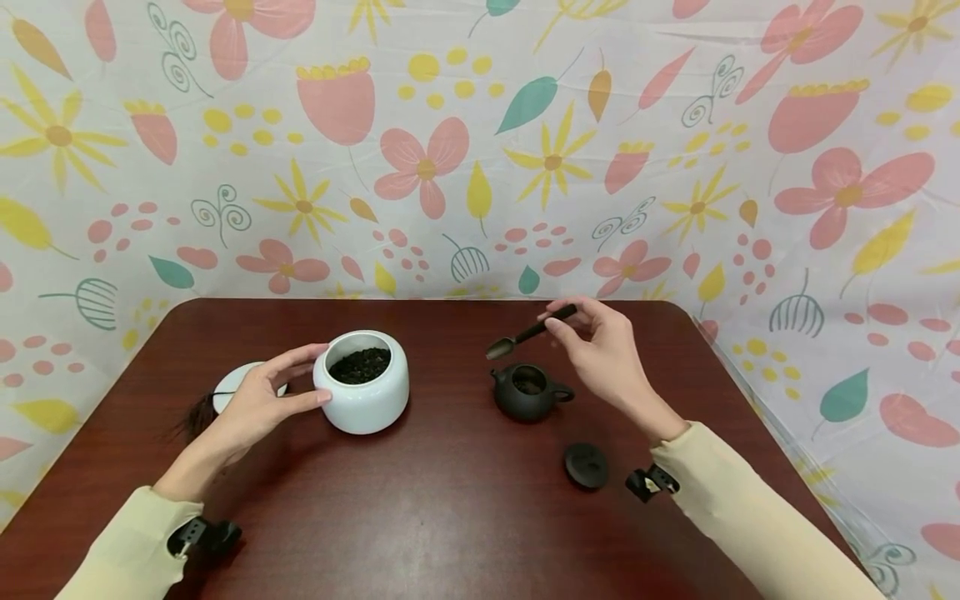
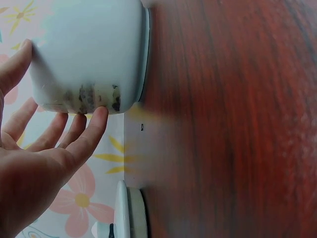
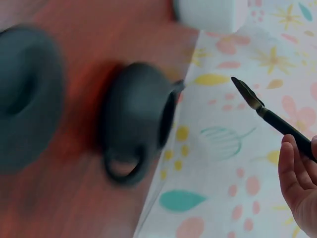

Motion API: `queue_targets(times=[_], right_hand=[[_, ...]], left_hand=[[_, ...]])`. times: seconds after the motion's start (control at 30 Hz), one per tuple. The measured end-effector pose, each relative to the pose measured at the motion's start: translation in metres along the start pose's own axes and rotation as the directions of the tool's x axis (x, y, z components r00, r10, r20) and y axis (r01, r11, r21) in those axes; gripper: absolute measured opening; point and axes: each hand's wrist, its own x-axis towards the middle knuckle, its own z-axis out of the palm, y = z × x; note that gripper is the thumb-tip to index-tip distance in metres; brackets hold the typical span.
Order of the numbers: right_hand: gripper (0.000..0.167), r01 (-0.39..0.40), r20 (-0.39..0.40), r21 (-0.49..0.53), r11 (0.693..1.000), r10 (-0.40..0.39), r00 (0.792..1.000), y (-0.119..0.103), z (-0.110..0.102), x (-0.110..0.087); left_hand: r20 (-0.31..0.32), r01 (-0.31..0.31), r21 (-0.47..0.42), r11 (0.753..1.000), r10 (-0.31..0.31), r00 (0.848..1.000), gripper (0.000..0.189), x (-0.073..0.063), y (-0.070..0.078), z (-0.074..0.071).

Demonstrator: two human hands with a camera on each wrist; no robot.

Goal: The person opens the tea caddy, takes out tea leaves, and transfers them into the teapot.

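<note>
Right of centre, the right hand (image 1: 609, 354) pinches a light-looking scoop (image 1: 529, 332) sensibly by its handle (image 3: 279, 124); centre-left, the left hand (image 1: 262, 398), fingers spread, touches a slick-looking jar (image 1: 367, 404).

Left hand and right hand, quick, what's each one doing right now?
Left hand: holding the white jar by its side.
Right hand: holding the small scoop by its handle.

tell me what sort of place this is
Probably an indoor corner set up for making tea, perhaps staged for filming: a small dark teapot and a white jar of dark, leaf-like bits stand on a wooden table, before a flower-printed backdrop.
</note>
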Motion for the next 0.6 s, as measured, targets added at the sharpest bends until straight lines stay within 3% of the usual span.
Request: queue_targets(times=[0.33, 0.6], right_hand=[[0.012, 0.161, 0.041, 0.188, 0.969, -0.171, 0.984, -0.038, 0.056, 0.032], [0.011, 0.176, 0.075, 0.217, 0.960, -0.196, 0.978, -0.062, 0.094, 0.050]], left_hand=[[-0.001, -0.009, -0.004, 1.000, 0.009, 1.000, 0.065, 0.001, -0.004, 0.000], [0.003, -0.007, -0.019, 1.000, 0.007, 1.000, 0.065, 0.002, -0.004, -0.001]])
